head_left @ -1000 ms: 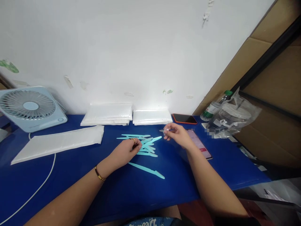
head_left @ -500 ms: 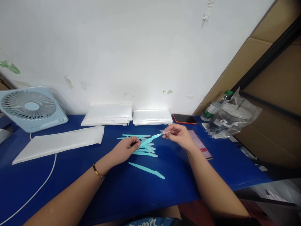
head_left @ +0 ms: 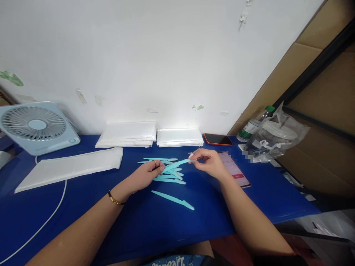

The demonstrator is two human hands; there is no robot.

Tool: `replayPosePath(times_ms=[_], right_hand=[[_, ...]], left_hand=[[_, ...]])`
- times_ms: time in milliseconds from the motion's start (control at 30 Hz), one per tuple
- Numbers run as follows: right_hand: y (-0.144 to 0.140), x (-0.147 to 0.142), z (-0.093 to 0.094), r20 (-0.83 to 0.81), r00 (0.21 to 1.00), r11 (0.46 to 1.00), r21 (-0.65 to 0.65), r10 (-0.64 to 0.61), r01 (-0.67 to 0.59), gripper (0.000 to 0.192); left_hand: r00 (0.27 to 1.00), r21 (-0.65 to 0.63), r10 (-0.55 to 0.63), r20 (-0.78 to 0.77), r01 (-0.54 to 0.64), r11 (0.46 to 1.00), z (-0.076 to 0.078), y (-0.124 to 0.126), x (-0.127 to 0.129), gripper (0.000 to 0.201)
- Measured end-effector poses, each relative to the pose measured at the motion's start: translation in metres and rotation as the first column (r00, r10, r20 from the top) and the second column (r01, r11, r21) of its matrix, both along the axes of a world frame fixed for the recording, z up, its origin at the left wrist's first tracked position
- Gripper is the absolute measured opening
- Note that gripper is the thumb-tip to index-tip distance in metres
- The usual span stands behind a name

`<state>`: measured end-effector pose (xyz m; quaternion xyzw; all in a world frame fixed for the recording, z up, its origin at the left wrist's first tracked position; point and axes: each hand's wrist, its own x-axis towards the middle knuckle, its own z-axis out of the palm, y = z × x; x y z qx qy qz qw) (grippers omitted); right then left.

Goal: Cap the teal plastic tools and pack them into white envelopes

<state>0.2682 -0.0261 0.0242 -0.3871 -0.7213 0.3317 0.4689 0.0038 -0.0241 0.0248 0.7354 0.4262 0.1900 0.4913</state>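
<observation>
While my left hand [head_left: 151,173] pinches the handle end of a turquoise eyebrow razor [head_left: 175,165] between thumb and fingers, my right hand [head_left: 208,162] closes its fingertips on a small clear cap [head_left: 191,155] at the razor's other end, as my head view shows. The razor slants across the gap between my hands, which are apart; I cannot tell how far the cap covers the blade. Just beyond and beneath it, more razors [head_left: 173,181] lie in a loose pile on the blue counter [head_left: 194,229]; a lone razor [head_left: 172,199] lies nearer me, below both hands. Under and beside my right wrist is a lit phone [head_left: 239,176], with an orange-edged phone [head_left: 218,140] farther out. Past my left hand stands a white packet stack [head_left: 126,133], and a pale blue fan [head_left: 37,125] sits well off to its left.
</observation>
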Motion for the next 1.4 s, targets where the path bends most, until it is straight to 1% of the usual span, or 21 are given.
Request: replayPosePath(times_ms=[133,200,233,300,367,400,467,500,567,633,700,733,767,800,833,900,967,1000,1100,1233,1400], right_hand=[[0.0,-0.006,-0.005,0.072,0.995,0.998,0.008,0.063,-0.064,0.01],[0.003,-0.001,-0.008,0.144,0.988,0.999,0.005,0.051,-0.053,0.016],[0.006,0.004,-0.009,0.194,0.981,1.0,0.016,0.003,-0.006,0.021],[0.014,0.017,-0.013,0.32,0.932,0.985,0.074,-0.17,0.155,0.027],[0.022,0.03,-0.017,0.45,0.829,0.944,0.143,-0.331,0.299,0.025],[0.025,0.034,-0.02,0.507,0.782,0.931,0.161,-0.363,0.328,0.023],[0.03,0.035,-0.025,0.598,0.72,0.934,0.169,-0.351,0.315,0.022],[0.032,0.032,-0.027,0.634,0.699,0.941,0.168,-0.33,0.292,0.023],[0.034,0.022,-0.029,0.709,0.639,0.952,0.169,-0.299,0.257,0.022],[0.034,0.011,-0.03,0.784,0.543,0.947,0.18,-0.301,0.265,0.02],[0.033,0.002,-0.029,0.83,0.448,0.93,0.21,-0.332,0.301,0.018],[0.032,0.0,-0.029,0.833,0.425,0.92,0.228,-0.353,0.319,0.017],[0.031,-0.001,-0.028,0.823,0.429,0.911,0.238,-0.373,0.336,0.015],[0.03,0.0,-0.026,0.797,0.468,0.908,0.231,-0.382,0.349,0.014],[0.028,0.001,-0.024,0.751,0.541,0.912,0.2,-0.377,0.358,0.014],[0.024,0.005,-0.019,0.591,0.748,0.939,0.053,-0.303,0.339,0.016],[0.017,0.008,-0.011,0.373,0.914,0.963,-0.144,-0.159,0.226,0.024],[0.014,0.008,-0.007,0.274,0.958,0.963,-0.221,-0.088,0.152,0.027],[0.003,0.004,0.004,0.095,0.995,0.95,-0.312,0.034,-0.002,0.031],[-0.004,-0.003,0.009,0.038,0.998,0.949,-0.314,0.042,-0.028,0.029],[-0.005,-0.008,0.005,0.034,0.997,0.943,-0.329,0.073,-0.058,0.03]], left_hand=[[1.0,0.023,0.008,-0.019,-0.007,1.0,-0.002,0.001,0.0,0.033],[0.995,0.105,0.051,-0.083,-0.042,0.994,-0.005,0.002,0.0,0.032],[0.988,0.174,0.088,-0.126,-0.066,0.983,-0.007,0.004,0.0,0.032],[0.963,0.338,0.164,-0.216,-0.084,0.938,-0.01,0.006,0.0,0.03],[0.932,0.485,0.218,-0.288,-0.054,0.873,-0.01,0.006,0.0,0.028],[0.922,0.536,0.226,-0.314,-0.024,0.844,-0.008,0.005,0.0,0.027],[0.925,0.572,0.165,-0.342,0.066,0.818,-0.003,0.0,0.002,0.025],[0.932,0.555,0.086,-0.353,0.134,0.821,0.001,-0.004,0.003,0.025],[0.918,0.474,-0.138,-0.373,0.316,0.822,0.006,-0.014,0.007,0.025],[0.87,0.415,-0.291,-0.399,0.454,0.788,0.007,-0.023,0.012,0.021],[0.84,0.407,-0.32,-0.439,0.503,0.763,0.005,-0.03,0.017,0.012],[0.836,0.412,-0.31,-0.453,0.504,0.759,0.003,-0.032,0.019,0.009],[0.839,0.416,-0.296,-0.457,0.496,0.762,0.002,-0.033,0.02,0.007],[0.848,0.414,-0.28,-0.449,0.476,0.776,0.002,-0.033,0.021,0.008],[0.867,0.407,-0.255,-0.428,0.437,0.802,0.003,-0.032,0.021,0.011],[0.917,0.368,-0.174,-0.358,0.31,0.877,0.006,-0.028,0.018,0.015],[0.958,0.312,-0.078,-0.277,0.166,0.935,0.009,-0.022,0.014,0.016],[0.97,0.293,-0.038,-0.24,0.11,0.95,0.01,-0.019,0.011,0.016],[0.985,0.281,0.039,-0.168,0.01,0.96,0.01,-0.012,0.006,0.016],[0.988,0.266,0.064,-0.14,-0.024,0.964,0.007,-0.008,0.002,0.019],[0.987,0.27,0.07,-0.146,-0.029,0.963,0.006,-0.007,0.0,0.02]])
